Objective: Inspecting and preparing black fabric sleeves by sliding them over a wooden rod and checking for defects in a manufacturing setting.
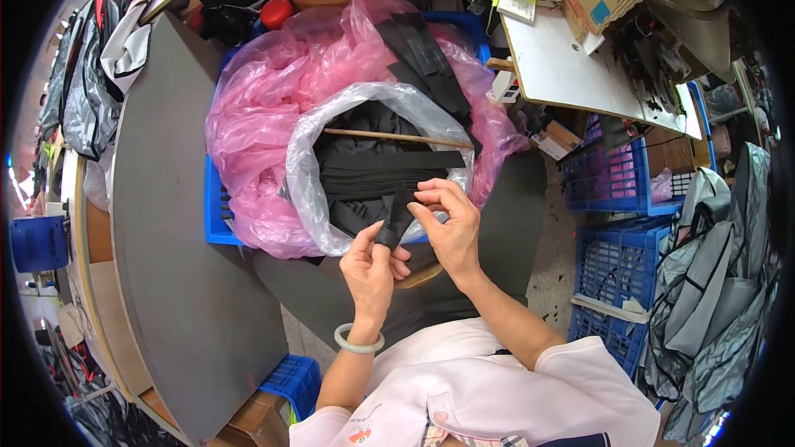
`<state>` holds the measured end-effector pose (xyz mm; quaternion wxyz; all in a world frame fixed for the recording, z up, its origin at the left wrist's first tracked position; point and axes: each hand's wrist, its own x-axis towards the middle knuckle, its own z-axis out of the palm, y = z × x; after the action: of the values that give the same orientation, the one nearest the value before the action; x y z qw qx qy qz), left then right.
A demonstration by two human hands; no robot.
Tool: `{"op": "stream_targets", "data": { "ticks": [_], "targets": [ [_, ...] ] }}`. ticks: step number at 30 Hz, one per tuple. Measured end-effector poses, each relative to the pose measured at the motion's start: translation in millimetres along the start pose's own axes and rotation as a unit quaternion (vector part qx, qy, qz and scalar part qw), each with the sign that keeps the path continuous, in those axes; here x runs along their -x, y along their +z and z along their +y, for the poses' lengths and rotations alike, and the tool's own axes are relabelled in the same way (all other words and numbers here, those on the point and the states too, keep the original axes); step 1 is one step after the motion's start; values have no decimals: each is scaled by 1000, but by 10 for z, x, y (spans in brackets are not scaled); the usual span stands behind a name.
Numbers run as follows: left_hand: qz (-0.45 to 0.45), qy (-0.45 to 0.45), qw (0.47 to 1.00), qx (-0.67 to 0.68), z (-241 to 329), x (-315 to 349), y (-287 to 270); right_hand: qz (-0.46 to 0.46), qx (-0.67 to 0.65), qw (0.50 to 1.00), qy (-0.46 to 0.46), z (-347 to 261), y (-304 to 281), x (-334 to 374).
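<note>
— Behind the hands, what does your camera give you?

— Crowded workroom, I would say. On the left I have a big grey panel; at the upper right, a white table, with blue baskets below it. Before the person, a blue crate carries pink plastic, and inside sits a clear bag with many black strips. One wooden stick lies across its mouth.

— And the hands, how far are they closed?

— My view shows the left hand pinching the lower, folded end of one black piece, thumb against fingers. For the right hand, the thumb and forefinger stand narrowly apart at the upper end of this piece; whether they grip it, I cannot tell.

— Where is this piece exactly?

— Between both hands, over the near rim of the bag.

— How are the arms?

— I see the left forearm rising steeply, with a pale bangle at the wrist. The right forearm slants inward from the lower right, its palm turned toward the left hand.
</note>
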<state>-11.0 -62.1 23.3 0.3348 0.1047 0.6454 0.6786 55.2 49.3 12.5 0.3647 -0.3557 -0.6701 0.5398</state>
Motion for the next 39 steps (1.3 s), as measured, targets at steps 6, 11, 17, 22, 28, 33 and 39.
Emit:
{"op": "stream_targets", "data": {
  "ticks": [6,11,17,22,28,33,39],
  "targets": [
    [-24,55,996,-73,14,-73,-56,-109,-481,837,238,149,-135,-154],
    [-57,115,985,-112,33,-227,-293,-183,-300,913,208,-2,-190,-150],
    [-60,39,997,8,285,-380,-382,-357,-307,832,293,-11,-277,-163],
    [-84,-21,945,316,223,-415,-255,-303,-356,821,327,-10,-66,60],
    [-83,-76,924,365,200,-441,-131,-340,-259,843,327,-27,-5,157],
    [-71,-74,930,353,214,-449,-86,-337,-127,923,138,21,98,161],
    [-186,-69,935,293,179,-469,-57,-300,15,948,-109,92,112,39]
  ]
}}
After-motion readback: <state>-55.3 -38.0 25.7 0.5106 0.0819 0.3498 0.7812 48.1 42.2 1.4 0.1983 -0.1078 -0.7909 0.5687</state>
